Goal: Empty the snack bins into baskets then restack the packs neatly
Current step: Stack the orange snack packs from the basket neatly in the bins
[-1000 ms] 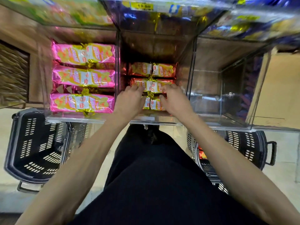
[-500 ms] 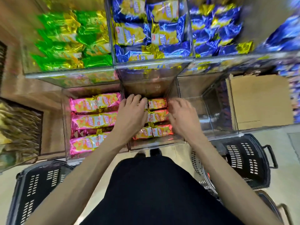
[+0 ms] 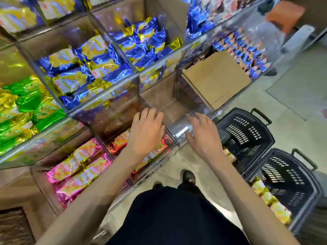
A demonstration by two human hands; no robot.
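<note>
We take the clear bin of orange packs as the reference point. The left hand lies palm down over this bin, covering its middle packs, with its fingers straight, slightly apart and clamped on nothing. Just right of the reference bin, we locate the right hand on the front wall of an empty clear bin; its fingers appear extended and apart, though motion blur hides the detail. Left of the reference bin, a bin of pink packs is stacked in rows. Above and behind it, we note blue packs, and green packs further left. Right of the reference bin, on the floor, stand two black baskets: the far basket and the near basket, which holds yellow packs along its left wall.
</note>
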